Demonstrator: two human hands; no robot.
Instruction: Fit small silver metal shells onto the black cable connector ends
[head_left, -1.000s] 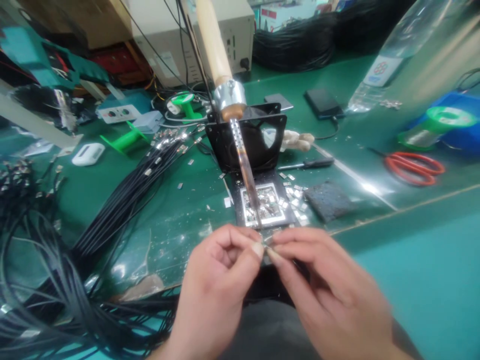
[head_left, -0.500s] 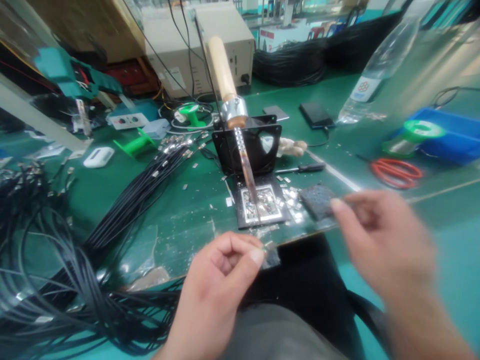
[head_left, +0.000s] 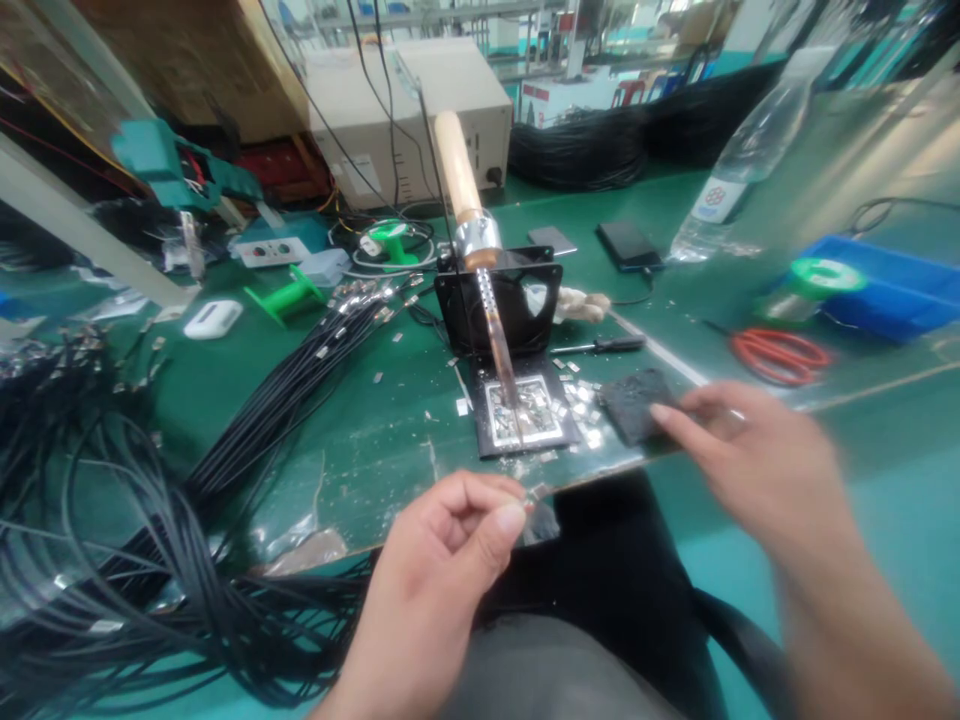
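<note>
My left hand (head_left: 442,560) is closed in a pinch at the bench's front edge, with a small metal connector (head_left: 537,492) poking out past thumb and forefinger. To the right, my right hand (head_left: 757,460) has its fingers drawn together, thumb tip at the edge of a dark square pad (head_left: 639,404); what those fingers hold, if anything, is unclear. Between and beyond the hands, a wooden-handled soldering iron (head_left: 459,175) leans on a black stand (head_left: 499,300), tip downward. Below the tip, a white-rimmed square (head_left: 491,412) holds small metal bits. More small silvery pieces (head_left: 589,415) lie beside it.
Bundled black cables (head_left: 292,375) cover the left side and hang over the front edge. A screwdriver (head_left: 619,344), orange-handled pliers (head_left: 780,355), a solder spool (head_left: 821,280), a blue bin (head_left: 900,290) and a plastic bottle (head_left: 739,170) stand or lie at right. Behind is a beige box (head_left: 420,130).
The view has shifted slightly, so the bench items sit a little lower. My right hand has moved slightly left against the pad's edge. My left hand keeps its pinch on the connector.
</note>
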